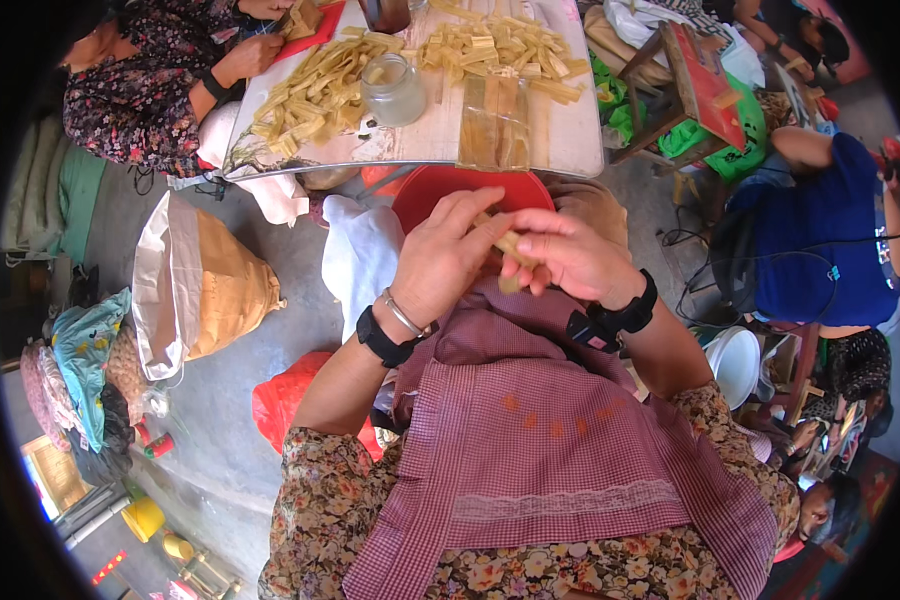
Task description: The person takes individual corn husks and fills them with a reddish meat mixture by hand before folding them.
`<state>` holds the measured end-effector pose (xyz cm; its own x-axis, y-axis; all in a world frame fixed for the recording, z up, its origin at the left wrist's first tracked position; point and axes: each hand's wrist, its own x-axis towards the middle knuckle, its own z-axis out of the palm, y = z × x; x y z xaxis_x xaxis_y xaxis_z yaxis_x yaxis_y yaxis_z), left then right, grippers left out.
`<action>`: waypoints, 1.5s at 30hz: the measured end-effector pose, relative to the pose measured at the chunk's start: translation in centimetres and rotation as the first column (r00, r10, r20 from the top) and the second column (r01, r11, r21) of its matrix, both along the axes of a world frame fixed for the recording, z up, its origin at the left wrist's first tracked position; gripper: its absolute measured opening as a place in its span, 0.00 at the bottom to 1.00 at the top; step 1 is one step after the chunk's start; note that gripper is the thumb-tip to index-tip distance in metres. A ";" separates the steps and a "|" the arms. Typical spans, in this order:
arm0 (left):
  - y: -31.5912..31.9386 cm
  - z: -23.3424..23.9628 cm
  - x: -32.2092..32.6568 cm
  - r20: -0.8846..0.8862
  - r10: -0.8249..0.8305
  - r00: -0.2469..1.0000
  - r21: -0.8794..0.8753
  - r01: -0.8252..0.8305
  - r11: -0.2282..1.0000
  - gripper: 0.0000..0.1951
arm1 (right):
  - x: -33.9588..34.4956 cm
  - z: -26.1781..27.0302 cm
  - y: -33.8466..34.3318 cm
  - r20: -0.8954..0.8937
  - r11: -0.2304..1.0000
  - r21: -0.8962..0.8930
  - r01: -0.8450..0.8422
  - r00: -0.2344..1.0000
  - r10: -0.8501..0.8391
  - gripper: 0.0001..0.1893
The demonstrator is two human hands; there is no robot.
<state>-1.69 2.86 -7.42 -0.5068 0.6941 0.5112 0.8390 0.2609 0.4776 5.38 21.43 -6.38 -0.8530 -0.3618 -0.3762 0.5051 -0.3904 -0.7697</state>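
In front of my lap, my left hand [446, 251] and my right hand [577, 251] meet over a pale yellow strip [511, 244], which looks like dried plant material. Both hands grip it, and the fingers hide part of its length. Directly below and beyond them is a red basin [424, 193], its inside mostly covered by the hands. Past the basin, the table [427, 142] carries loose piles of similar yellow strips [307, 90]. A glass jar [393, 94] with cloudy contents stands among them. Brown flat pieces in clear plastic [495, 124] lie at the near table edge.
A co-worker's hand [259, 56] works over a red board at the table's left. An open paper sack [229, 277] and a red plastic bag [292, 394] stand on the floor to my left. At right are a wooden stool [709, 82], a person in blue [817, 232] and loose cables.
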 end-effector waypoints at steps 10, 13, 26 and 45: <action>-0.8 -4.5 3.2 0.922 -0.089 0.378 -0.002 0.232 0.973 0.10 | 1.4 -2.0 0.7 -0.202 0.990 0.119 0.082 0.978 -0.057 0.16; -0.4 -3.2 3.1 0.931 -0.343 -0.128 0.362 0.189 0.913 0.13 | 1.6 -3.8 -0.7 -0.638 0.661 0.670 0.337 0.716 0.282 0.19; 1.1 -4.9 2.7 0.817 -0.056 0.574 0.160 -0.133 0.978 0.07 | 2.6 -3.0 -0.2 -0.045 0.959 0.224 0.173 0.985 -0.167 0.10; 1.2 -2.9 3.2 0.472 0.114 0.874 -0.026 -0.116 0.993 0.05 | 2.8 -4.3 0.1 -0.314 0.914 0.359 0.189 0.947 -0.072 0.10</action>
